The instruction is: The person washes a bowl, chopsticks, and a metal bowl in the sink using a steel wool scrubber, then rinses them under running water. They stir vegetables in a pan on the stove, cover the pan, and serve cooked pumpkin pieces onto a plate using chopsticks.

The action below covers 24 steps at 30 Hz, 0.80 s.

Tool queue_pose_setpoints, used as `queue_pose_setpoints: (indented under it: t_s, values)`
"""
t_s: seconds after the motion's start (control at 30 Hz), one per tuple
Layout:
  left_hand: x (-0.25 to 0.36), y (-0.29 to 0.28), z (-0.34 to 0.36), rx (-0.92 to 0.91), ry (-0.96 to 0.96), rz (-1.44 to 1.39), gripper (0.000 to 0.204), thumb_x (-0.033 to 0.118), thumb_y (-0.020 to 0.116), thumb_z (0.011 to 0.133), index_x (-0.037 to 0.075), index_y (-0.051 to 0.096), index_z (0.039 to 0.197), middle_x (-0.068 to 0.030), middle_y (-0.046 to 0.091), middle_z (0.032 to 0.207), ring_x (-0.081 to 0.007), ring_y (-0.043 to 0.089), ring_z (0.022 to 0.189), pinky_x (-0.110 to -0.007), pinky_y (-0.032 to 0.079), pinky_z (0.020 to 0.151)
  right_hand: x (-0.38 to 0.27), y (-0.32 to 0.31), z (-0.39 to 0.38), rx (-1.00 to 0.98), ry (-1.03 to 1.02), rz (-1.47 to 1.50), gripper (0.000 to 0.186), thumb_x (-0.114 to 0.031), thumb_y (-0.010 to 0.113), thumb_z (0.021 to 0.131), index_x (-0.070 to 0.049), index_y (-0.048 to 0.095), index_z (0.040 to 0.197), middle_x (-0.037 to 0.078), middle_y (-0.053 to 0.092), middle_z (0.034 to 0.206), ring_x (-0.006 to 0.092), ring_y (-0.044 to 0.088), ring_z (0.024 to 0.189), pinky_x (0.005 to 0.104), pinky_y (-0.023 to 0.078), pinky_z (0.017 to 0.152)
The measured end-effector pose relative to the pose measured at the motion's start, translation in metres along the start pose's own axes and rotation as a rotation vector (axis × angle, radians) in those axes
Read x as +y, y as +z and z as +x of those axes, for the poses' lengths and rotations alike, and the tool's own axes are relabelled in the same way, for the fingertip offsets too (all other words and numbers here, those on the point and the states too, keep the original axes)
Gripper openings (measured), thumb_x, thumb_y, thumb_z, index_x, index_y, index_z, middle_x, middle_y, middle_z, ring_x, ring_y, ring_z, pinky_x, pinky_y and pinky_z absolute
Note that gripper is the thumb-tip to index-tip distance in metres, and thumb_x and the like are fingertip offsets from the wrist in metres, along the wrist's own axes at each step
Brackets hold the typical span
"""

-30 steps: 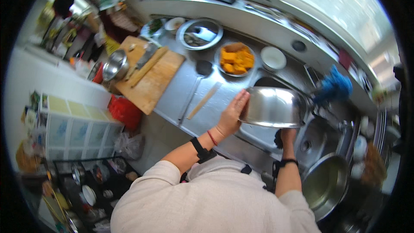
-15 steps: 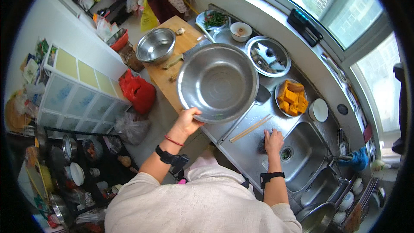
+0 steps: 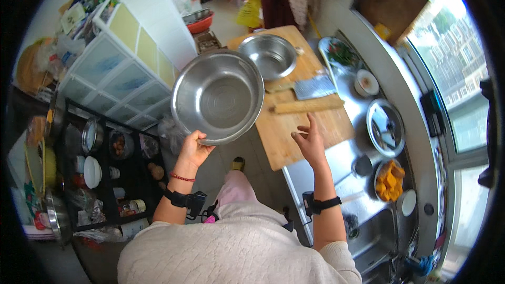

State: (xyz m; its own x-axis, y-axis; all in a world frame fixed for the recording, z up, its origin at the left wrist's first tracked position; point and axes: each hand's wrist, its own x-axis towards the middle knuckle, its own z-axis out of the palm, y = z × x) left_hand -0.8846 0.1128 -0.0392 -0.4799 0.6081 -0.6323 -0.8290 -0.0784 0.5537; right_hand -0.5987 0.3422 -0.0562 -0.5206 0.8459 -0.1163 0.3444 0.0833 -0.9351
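Right hand point(image 3: 310, 144) swung from by the sink point(image 3: 377, 234) to the board point(image 3: 281, 144), open, just short of the crosswise rolling pin point(image 3: 307, 106), left hand point(image 3: 193, 153) gripping the big steel basin point(image 3: 218, 100).

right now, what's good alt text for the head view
A person's left hand holds a wide round silver metal basin by its rim; their open right hand hovers over a tan wooden board bearing a smaller silver metal bowl, a grey-bladed cleaver and a long wooden rod.

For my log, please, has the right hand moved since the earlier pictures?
Yes: the right hand has moved away from the sink toward the cutting board.
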Motion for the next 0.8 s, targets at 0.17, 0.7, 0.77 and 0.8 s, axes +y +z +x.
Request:
queue_pose_setpoints:
  t_s: [0.17, 0.7, 0.77, 0.8]
  values:
    - [0.06, -0.055, 0.073, 0.244, 0.103, -0.057, 0.027, 0.006, 0.055, 0.079, 0.0, 0.054, 0.105, -0.0169, 0.056, 0.107, -0.031, 0.058, 0.101, -0.048, 0.05, 0.093, -0.016, 0.101, 0.148, -0.089, 0.043, -0.116, 0.097, -0.012, 0.077, 0.079, -0.016, 0.015, 0.154, 0.023, 0.057, 0.12, 0.0284, 0.063, 0.093, 0.0346, 0.055, 0.07]
    - [0.098, -0.056, 0.106, 0.107, 0.041, 0.163, 0.049, 0.002, 0.057, 0.076, 0.005, 0.049, 0.124, -0.0108, 0.061, 0.099, -0.0271, 0.066, 0.082, -0.047, 0.059, 0.071, -0.096, 0.17, 0.135, -0.043, -0.565, -0.434, 0.015, -0.004, 0.073, 0.077, -0.007, 0.064, 0.089, 0.005, 0.062, 0.07, 0.0137, 0.058, 0.064, 0.0288, 0.046, 0.059]
    - [0.094, -0.043, 0.099, 0.028, 0.079, 0.205, 0.046, 0.001, 0.056, 0.077, 0.006, 0.05, 0.123, -0.0101, 0.062, 0.099, -0.0273, 0.066, 0.083, -0.047, 0.06, 0.071, -0.115, 0.178, 0.117, -0.097, -0.51, -0.583, 0.024, -0.004, 0.077, 0.07, -0.01, 0.065, 0.09, 0.011, 0.068, 0.078, 0.0258, 0.067, 0.071, 0.0352, 0.05, 0.061]
    - [0.091, -0.038, 0.095, 0.011, 0.091, 0.199, 0.045, 0.0, 0.056, 0.077, 0.005, 0.052, 0.122, -0.0101, 0.063, 0.099, -0.0274, 0.066, 0.084, -0.047, 0.06, 0.071, -0.122, 0.182, 0.11, -0.093, -0.588, -0.657, 0.026, -0.007, 0.077, 0.069, -0.012, 0.065, 0.091, 0.011, 0.067, 0.079, 0.0273, 0.067, 0.072, 0.0379, 0.05, 0.061]
